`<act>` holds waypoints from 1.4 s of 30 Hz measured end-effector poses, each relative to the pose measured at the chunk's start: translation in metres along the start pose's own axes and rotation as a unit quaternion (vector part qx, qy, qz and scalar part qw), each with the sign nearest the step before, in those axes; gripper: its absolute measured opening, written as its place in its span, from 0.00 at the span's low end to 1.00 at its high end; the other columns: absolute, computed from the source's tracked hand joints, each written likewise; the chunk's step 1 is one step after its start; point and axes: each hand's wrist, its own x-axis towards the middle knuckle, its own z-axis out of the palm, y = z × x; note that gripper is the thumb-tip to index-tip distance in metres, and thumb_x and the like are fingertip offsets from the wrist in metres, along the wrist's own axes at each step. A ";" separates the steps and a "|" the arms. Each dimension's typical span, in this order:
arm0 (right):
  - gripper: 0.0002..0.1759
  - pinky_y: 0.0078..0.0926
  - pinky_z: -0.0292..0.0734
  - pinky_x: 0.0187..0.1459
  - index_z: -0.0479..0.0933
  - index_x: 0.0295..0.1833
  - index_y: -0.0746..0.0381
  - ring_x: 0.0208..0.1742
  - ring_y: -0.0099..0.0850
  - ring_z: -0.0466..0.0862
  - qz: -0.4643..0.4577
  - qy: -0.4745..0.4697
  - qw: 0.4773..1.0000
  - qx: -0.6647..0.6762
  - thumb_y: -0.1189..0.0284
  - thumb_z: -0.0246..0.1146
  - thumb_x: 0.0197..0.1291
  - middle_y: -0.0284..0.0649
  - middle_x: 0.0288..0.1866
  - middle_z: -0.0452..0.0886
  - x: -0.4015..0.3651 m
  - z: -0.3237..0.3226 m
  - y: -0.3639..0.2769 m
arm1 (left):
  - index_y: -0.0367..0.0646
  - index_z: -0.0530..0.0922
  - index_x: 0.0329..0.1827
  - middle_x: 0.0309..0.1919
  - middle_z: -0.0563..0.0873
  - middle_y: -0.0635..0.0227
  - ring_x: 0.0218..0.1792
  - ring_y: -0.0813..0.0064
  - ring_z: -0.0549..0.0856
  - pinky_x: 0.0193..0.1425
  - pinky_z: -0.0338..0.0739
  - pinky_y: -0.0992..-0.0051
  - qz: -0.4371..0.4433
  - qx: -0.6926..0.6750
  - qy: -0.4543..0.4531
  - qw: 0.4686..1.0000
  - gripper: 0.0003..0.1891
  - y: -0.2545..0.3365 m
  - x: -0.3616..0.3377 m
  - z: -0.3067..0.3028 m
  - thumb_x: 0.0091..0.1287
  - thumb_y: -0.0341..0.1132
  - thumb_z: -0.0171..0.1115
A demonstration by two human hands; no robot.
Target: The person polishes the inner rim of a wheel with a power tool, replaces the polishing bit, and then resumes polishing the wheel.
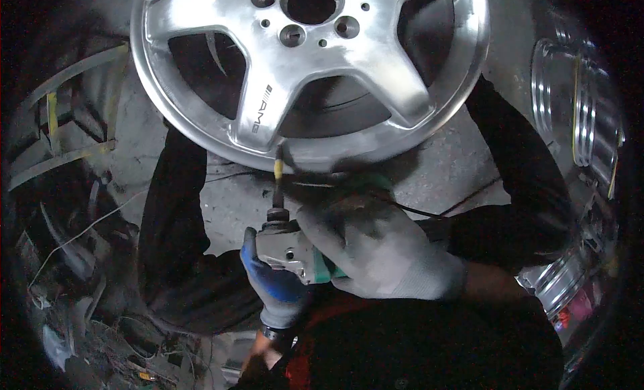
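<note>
A silver alloy wheel (pixel 335 61) with wide spokes and AMG lettering fills the top of the head view. Below it is a power tool (pixel 288 249) with a grey metal head, a green body and a long shaft. The shaft's tip (pixel 279 158) meets the wheel's lower rim near the lettered spoke. My left hand (pixel 278 279), in a blue and grey glove, wraps round the tool's head from the left and below. My right hand (pixel 382 249), in a grey glove, is closed round the tool's body, most of which it hides.
My bent legs in dark trousers flank the wheel on the grey floor (pixel 241 195). Dark cables run across the floor. Shiny rims (pixel 583 108) stand at the right, a taped wheel (pixel 64 152) at the left. Tangled dark clutter lies at the lower left.
</note>
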 end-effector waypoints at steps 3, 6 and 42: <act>0.37 0.48 0.80 0.39 0.72 0.72 0.71 0.34 0.45 0.86 0.001 -0.026 1.000 -0.010 0.64 0.66 0.59 0.48 0.35 0.84 0.001 0.002 -0.002 | 0.45 0.78 0.65 0.56 0.86 0.61 0.58 0.64 0.85 0.67 0.79 0.60 -0.001 0.020 0.069 0.997 0.28 0.001 -0.002 0.006 0.83 0.60 0.45; 0.37 0.48 0.79 0.37 0.72 0.72 0.70 0.33 0.44 0.86 -0.002 -0.012 1.000 -0.013 0.63 0.65 0.60 0.48 0.34 0.83 -0.003 -0.004 -0.001 | 0.45 0.79 0.63 0.56 0.86 0.60 0.59 0.63 0.85 0.65 0.80 0.60 0.043 0.104 0.142 0.983 0.28 -0.013 -0.001 -0.004 0.83 0.60 0.45; 0.48 0.43 0.83 0.43 0.68 0.78 0.67 0.39 0.42 0.87 0.018 -0.096 0.995 0.011 0.57 0.73 0.53 0.48 0.41 0.83 0.003 -0.017 -0.006 | 0.43 0.66 0.76 0.64 0.81 0.56 0.63 0.62 0.85 0.69 0.82 0.58 0.105 0.218 0.148 0.959 0.23 -0.007 -0.018 -0.018 0.88 0.48 0.43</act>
